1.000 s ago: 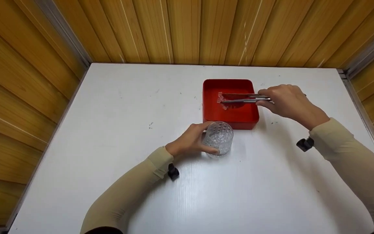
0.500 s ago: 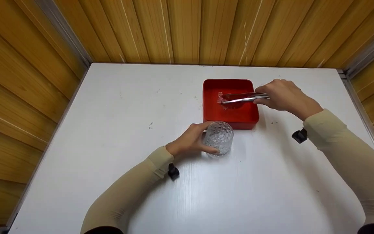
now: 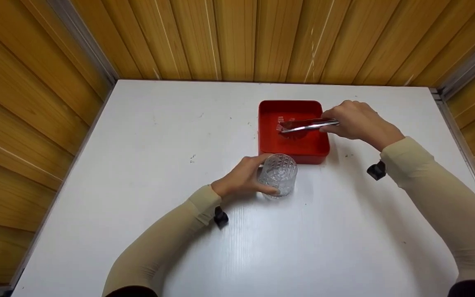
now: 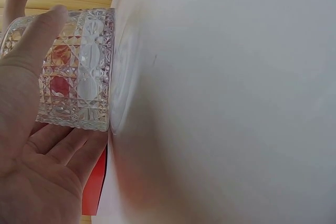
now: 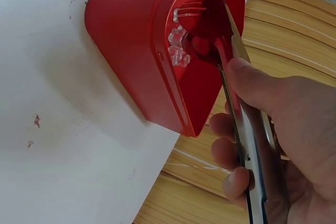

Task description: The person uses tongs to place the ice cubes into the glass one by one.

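At the far left of the head view, a wall of yellow-brown planks (image 3: 19, 103), then a white table (image 3: 151, 136) across most of the frame. From the bottom edge, left of centre, slanting up and rightward, a left sleeve (image 3: 171, 235) in beige, with a black wrist device (image 3: 221, 217) at the cuff. Near the middle, the left hand (image 3: 243, 177), wrapped round a clear patterned glass (image 3: 283, 171), with thumb on the near side and fingers on the far side. Glass upright on the table, just right of and below centre, rim up, long axis vertical; in the left wrist view, sideways at upper left, base toward the right.

Just behind it, right of centre, a square red box (image 3: 303, 159); inside, toward its left wall, clear cubes (image 3: 280, 127). Reaching into the box from the right, metal tongs (image 3: 311, 127), long axis nearly level, dipping slightly leftward, tips pointing left at the cubes. Cannot tell whether touching them. In the right wrist view, slanting from lower right to upper middle. Right of the box, the right hand (image 3: 355, 119), curled round the tongs. At far right, a right sleeve (image 3: 435, 194), likewise beige.
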Demonstrator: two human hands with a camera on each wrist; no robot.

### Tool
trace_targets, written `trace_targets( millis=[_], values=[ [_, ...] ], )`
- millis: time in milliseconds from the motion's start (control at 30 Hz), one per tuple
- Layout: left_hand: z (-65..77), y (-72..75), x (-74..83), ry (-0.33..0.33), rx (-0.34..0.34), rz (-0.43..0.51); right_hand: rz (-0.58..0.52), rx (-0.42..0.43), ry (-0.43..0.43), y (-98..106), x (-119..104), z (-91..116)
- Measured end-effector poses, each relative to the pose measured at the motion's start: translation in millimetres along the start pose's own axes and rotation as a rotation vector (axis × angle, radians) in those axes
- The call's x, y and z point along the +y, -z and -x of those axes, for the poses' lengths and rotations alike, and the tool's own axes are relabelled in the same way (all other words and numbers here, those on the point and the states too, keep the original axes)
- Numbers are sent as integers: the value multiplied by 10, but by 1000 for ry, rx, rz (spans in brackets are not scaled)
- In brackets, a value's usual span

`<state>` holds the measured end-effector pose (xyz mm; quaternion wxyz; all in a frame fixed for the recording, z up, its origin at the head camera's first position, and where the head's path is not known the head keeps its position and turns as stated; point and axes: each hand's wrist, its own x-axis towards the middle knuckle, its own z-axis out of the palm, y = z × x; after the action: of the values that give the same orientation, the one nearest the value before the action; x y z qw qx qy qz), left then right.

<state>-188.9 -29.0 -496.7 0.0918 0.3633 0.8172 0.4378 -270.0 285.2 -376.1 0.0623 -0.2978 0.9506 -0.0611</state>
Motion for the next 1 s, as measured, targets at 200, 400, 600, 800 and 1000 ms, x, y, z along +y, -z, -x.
trace_targets(
  millis=[200,400,600,800,1000],
  values=[
    [-4,-3,-2,-2,2,-19,-14,-7,-11,-11,3,4],
    [-14,-7,-9,-21,9,9,15,9,-15,-26,-3,1],
    [-14,-9,-11,-13,1,23,29,15,-18,-40,-18,-6],
    [-15,-12,-22,0,-5,27,33,23,-10,-41,-42,-13],
    [-20,-4,-9,5,-8,30,34,23,-11,-34,-63,-9]
  ],
)
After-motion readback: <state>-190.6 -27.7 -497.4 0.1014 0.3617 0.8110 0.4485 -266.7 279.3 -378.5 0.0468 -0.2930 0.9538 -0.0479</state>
